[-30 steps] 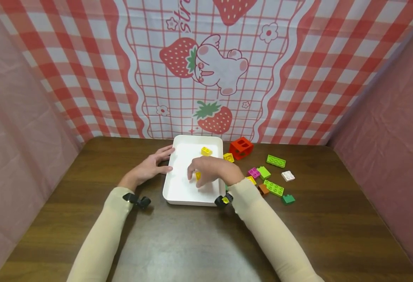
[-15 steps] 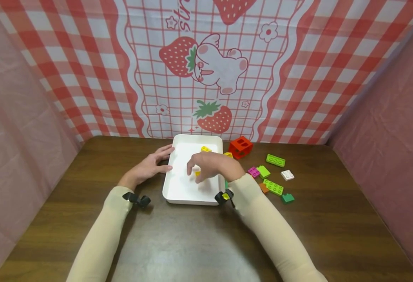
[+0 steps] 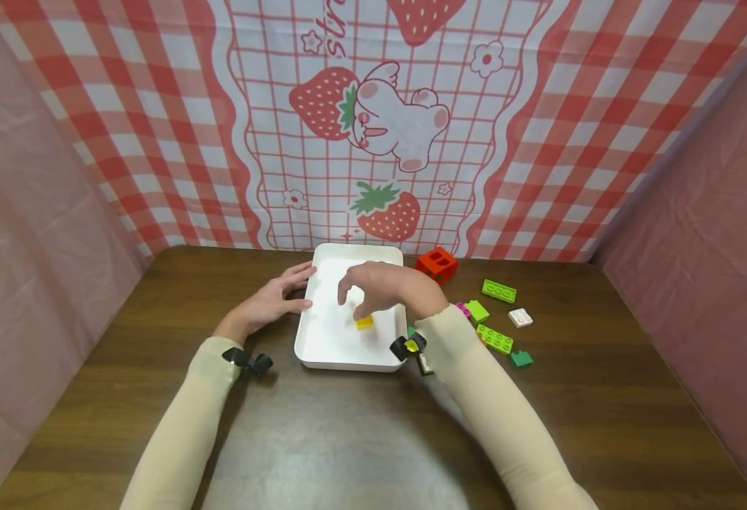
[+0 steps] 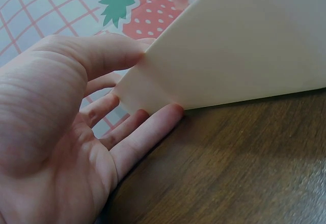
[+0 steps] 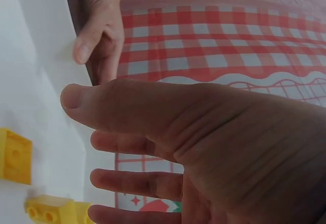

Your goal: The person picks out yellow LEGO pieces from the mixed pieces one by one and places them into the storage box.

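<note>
A white tray lies on the table with yellow toy bricks in it. My left hand touches the tray's left side, its fingertips and thumb resting along the wall, as the left wrist view also shows. Over the tray hovers my right hand, thumb and fingers apart with nothing between them. Just below its thumb in the head view is a yellow brick on the tray floor. The right wrist view shows one yellow brick and further yellow studs near the tray's wall; the right hand mostly hides the latter in the head view.
Right of the tray lie a red block with openings, lime bricks, a white brick and a dark green brick. The right forearm covers part of this group. A patterned cloth hangs behind the table.
My right hand has shifted slightly up and toward the tray's far end, uncovering the yellow brick beneath it. The left hand stays at the tray's side.
</note>
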{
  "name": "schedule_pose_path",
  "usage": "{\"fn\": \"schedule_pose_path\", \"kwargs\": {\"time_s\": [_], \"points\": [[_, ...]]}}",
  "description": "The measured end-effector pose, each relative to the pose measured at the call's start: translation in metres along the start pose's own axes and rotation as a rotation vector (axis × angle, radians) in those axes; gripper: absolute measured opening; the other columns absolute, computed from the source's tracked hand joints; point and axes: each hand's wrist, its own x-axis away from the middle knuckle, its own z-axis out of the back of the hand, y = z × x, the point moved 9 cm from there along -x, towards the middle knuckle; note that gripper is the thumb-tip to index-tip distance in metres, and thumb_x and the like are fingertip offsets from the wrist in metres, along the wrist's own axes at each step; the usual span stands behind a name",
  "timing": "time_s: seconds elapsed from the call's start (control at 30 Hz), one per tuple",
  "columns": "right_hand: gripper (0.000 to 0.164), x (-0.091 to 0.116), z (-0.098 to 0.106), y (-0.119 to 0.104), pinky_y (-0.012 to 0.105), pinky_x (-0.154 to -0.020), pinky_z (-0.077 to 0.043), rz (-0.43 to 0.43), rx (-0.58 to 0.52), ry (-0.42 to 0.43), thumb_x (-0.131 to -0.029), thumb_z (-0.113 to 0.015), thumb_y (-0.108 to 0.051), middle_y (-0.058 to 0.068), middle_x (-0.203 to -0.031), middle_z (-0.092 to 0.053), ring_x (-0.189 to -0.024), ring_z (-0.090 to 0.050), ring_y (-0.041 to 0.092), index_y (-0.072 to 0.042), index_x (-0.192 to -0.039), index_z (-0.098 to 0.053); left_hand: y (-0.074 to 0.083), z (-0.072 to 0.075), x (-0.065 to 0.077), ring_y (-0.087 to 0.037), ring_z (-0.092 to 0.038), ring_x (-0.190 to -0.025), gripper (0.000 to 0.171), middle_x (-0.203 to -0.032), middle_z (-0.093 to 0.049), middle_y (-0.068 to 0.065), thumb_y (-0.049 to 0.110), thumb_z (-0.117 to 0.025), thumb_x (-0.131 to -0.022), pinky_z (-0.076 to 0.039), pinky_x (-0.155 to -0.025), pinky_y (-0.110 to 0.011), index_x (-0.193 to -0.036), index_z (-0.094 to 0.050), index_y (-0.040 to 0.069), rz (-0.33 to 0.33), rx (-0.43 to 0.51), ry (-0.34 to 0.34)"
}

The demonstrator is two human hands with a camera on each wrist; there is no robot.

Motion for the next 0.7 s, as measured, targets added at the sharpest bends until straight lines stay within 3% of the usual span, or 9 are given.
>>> {"fn": "schedule_pose_path", "kwargs": {"time_s": [0.2,0.7], "points": [[0.039,0.004,0.005,0.002,0.048,-0.123,-0.055,-0.02,-0.018,0.002,-0.105,-0.082,-0.02,0.005,-0.162,-0.068,-0.143,-0.065,0.031,-0.018,-0.143,-0.076,-0.001,0.0,0.0,-0.047,-0.029,-0.173,0.084,-0.192,-0.014,-0.012,0.017,-0.076,-0.108,-0.027,-0.14,-0.069,-0.178,-0.031,0.008,0.008,0.001,-0.002],[0.036,0.008,-0.006,0.018,0.052,-0.126,-0.054,-0.06,-0.074,0.006,-0.105,-0.082,-0.023,0.005,-0.161,-0.068,-0.142,-0.061,0.03,-0.022,-0.141,-0.078,-0.001,0.0,0.0,-0.047,-0.029,-0.173,0.084,-0.192,-0.014,-0.013,0.016,-0.075,-0.108,-0.027,-0.139,-0.068,-0.178,-0.031,0.007,0.004,-0.009,0.004]]}}
